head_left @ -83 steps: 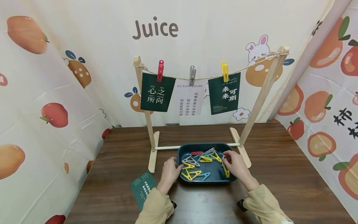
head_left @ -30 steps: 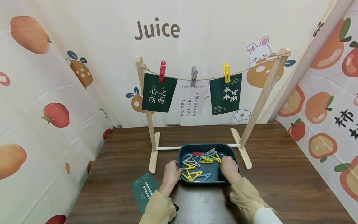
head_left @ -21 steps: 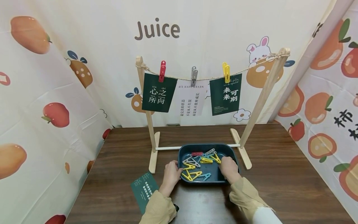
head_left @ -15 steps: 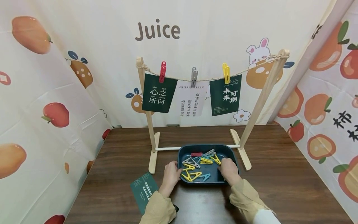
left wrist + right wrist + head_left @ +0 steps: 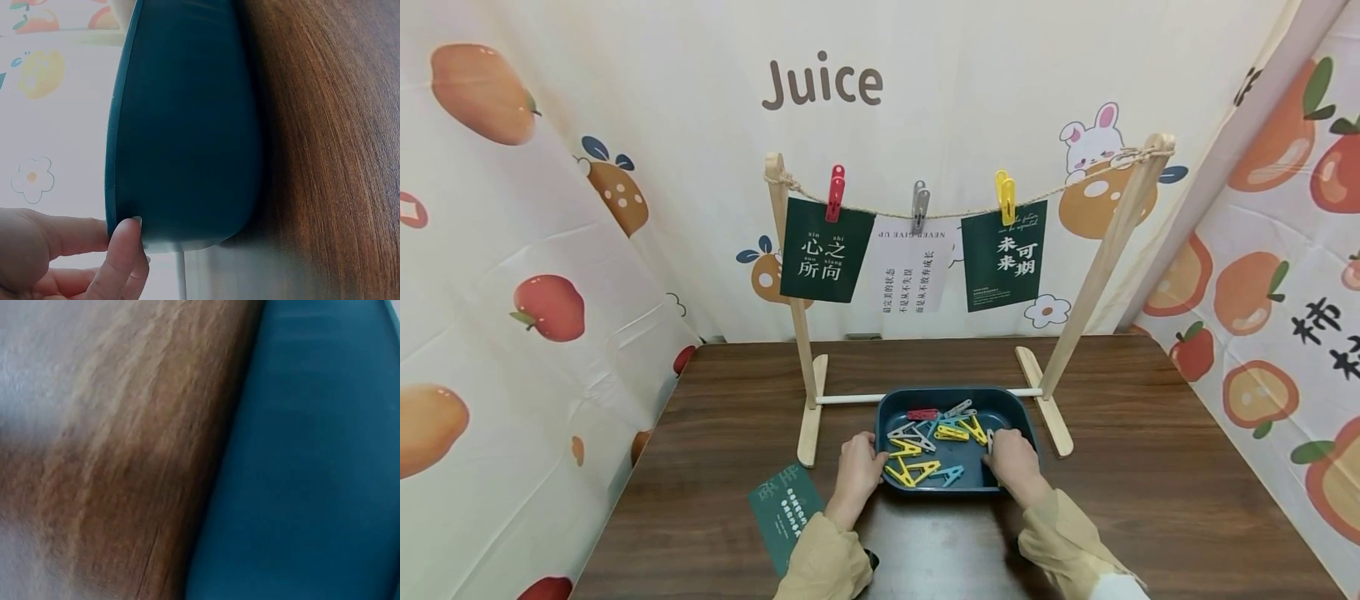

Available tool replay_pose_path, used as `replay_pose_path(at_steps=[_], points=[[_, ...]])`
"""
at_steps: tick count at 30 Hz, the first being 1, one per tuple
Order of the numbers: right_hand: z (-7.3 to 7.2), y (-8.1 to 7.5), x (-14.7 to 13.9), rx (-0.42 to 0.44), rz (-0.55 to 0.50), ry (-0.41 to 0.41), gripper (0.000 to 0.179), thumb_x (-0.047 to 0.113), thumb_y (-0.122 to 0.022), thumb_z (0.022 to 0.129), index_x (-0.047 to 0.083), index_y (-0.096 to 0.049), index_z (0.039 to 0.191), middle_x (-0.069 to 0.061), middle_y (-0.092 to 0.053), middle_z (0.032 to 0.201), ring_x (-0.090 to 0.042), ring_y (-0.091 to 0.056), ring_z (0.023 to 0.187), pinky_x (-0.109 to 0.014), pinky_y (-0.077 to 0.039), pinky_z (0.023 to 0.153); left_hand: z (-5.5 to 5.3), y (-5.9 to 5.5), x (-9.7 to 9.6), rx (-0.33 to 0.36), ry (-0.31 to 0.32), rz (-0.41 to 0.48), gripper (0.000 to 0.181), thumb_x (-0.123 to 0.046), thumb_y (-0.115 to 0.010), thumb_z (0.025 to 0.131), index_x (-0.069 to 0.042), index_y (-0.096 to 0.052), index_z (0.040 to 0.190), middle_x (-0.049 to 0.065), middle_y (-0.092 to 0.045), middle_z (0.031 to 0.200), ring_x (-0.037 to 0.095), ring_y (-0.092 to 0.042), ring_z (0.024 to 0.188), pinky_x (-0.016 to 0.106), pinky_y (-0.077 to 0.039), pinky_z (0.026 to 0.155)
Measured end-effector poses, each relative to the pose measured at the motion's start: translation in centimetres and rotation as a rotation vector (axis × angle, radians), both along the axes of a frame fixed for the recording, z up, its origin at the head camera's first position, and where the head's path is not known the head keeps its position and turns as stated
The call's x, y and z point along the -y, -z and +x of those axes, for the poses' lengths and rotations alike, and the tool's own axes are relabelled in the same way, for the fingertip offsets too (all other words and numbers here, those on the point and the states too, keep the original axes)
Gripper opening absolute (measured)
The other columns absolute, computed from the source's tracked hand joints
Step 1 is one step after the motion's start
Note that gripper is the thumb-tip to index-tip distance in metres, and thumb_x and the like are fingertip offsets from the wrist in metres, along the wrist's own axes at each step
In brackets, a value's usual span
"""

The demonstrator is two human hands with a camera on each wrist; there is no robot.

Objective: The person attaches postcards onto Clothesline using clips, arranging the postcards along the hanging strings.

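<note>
A dark blue tray [image 5: 958, 492] holds several yellow, grey, blue and red plastic clothespins, among them a yellow clothespin [image 5: 952, 433]. My left hand [image 5: 859, 468] pinches the tray's left rim between thumb and fingers, plainly seen in the left wrist view. My right hand [image 5: 1015, 462] is down inside the tray's right end, its fingers curled. A small part of a grey clothespin [image 5: 990, 440] shows at its fingertips; the rest is hidden by the hand. The right wrist view has only the tray's side wall [image 5: 300, 462] and table, no fingers.
Behind the tray stands a wooden frame [image 5: 1093, 279] with a string. A red, a grey and a yellow clothespin hold two green cards [image 5: 827, 250] and a white card [image 5: 912, 267] on it. Another green card [image 5: 786, 508] lies on the table by the left forearm.
My right hand has turned and gone lower into the tray, and the grey clothespin now shows again at its fingertips. Clothespins near it have shifted slightly left. My left hand keeps hold of the rim.
</note>
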State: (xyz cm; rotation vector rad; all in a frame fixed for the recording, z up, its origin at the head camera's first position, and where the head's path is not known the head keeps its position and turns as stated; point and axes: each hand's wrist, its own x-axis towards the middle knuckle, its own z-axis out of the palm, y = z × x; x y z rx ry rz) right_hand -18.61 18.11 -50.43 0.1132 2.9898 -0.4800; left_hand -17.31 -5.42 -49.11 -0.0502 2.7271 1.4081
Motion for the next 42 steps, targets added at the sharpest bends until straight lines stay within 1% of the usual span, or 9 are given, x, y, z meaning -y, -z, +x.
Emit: replay_pose_path(at_steps=[8,15,21,24,26,32,36,39,42], points=[[0.5,-0.5,0.0,-0.069,-0.002,0.000,0.021,0.010,-0.068,0.072,-0.006,-0.055,0.070,-0.015,-0.050,0.066,-0.025,-0.051,0.054,-0.036,-0.042,0.044,0.1,0.0,-0.1,0.001,-0.009,0.002,0.024,0.002,-0.062,0.079,0.013,-0.054,0.100,0.004,-0.050,0.055,0.012,-0.051,0.040,0.022,-0.043,0.041],[0.8,-0.9,0.1,-0.096,-0.025,0.015,0.020,0.003,-0.063,0.072,-0.012,-0.052,0.079,-0.019,-0.047,0.073,-0.025,-0.050,0.057,-0.037,-0.044,0.048,0.1,0.1,-0.1,0.001,-0.008,-0.008,0.026,0.002,-0.062,0.079,0.013,-0.054,0.101,0.003,-0.049,0.056,0.011,-0.051,0.041,0.022,-0.043,0.042],[1.1,-1.1,0.1,-0.183,-0.006,-0.026,0.021,0.001,-0.064,0.071,-0.013,-0.052,0.082,-0.018,-0.046,0.075,-0.027,-0.051,0.062,-0.037,-0.046,0.050,0.0,0.2,-0.1,0.013,-0.016,-0.006,0.026,0.001,-0.062,0.080,0.013,-0.054,0.101,0.003,-0.049,0.056,0.011,-0.050,0.040,0.023,-0.043,0.042],[1.3,-0.9,0.1,-0.229,0.004,-0.053,0.021,0.002,-0.065,0.070,-0.012,-0.054,0.081,-0.018,-0.046,0.076,-0.027,-0.052,0.063,-0.036,-0.046,0.050,0.1,0.4,-0.1,0.025,-0.018,-0.006,0.026,-0.002,-0.062,0.081,0.012,-0.055,0.102,0.003,-0.048,0.056,0.010,-0.049,0.041,0.023,-0.043,0.042],[1.3,-0.8,0.0,-0.249,0.001,-0.067,0.020,0.003,-0.065,0.071,-0.011,-0.055,0.080,-0.018,-0.047,0.076,-0.026,-0.052,0.062,-0.036,-0.046,0.050,0.2,0.5,-0.1,0.020,-0.019,0.001,0.026,-0.003,-0.062,0.082,0.012,-0.055,0.102,0.003,-0.048,0.056,0.010,-0.049,0.042,0.023,-0.043,0.042],[1.4,-0.6,-0.2,-0.270,-0.015,-0.106,0.017,0.005,-0.065,0.072,-0.008,-0.057,0.079,-0.015,-0.045,0.075,-0.021,-0.047,0.060,-0.034,-0.045,0.050,0.6,0.8,0.4,-0.070,-0.009,-0.018,0.025,-0.009,-0.065,0.081,0.010,-0.059,0.094,0.003,-0.052,0.061,0.010,-0.048,0.051,0.024,-0.042,0.047],[1.4,-0.5,-0.1,-0.298,-0.020,-0.138,0.017,0.004,-0.066,0.073,-0.009,-0.059,0.082,-0.011,-0.043,0.072,-0.019,-0.044,0.059,-0.031,-0.043,0.050,0.8,0.9,1.1,-0.120,-0.009,-0.026,0.023,-0.011,-0.066,0.079,0.008,-0.061,0.091,0.002,-0.054,0.065,0.009,-0.050,0.057,0.023,-0.042,0.051],[1.4,-0.2,-0.2,-0.324,-0.041,-0.157,0.021,0.002,-0.066,0.073,-0.010,-0.060,0.088,-0.013,-0.046,0.075,-0.019,-0.046,0.062,-0.031,-0.044,0.052,1.1,0.8,1.8,-0.153,-0.021,-0.036,0.021,-0.010,-0.067,0.079,0.007,-0.061,0.090,0.002,-0.055,0.067,0.009,-0.051,0.057,0.023,-0.043,0.051],[1.3,0.0,-0.2,-0.331,-0.079,-0.156,0.027,0.002,-0.067,0.073,-0.011,-0.058,0.095,-0.016,-0.050,0.081,-0.021,-0.050,0.065,-0.032,-0.046,0.055,1.3,0.9,2.7,-0.193,-0.043,-0.042,0.020,-0.007,-0.067,0.077,0.008,-0.061,0.089,0.004,-0.056,0.066,0.012,-0.053,0.057,0.025,-0.044,0.052]])
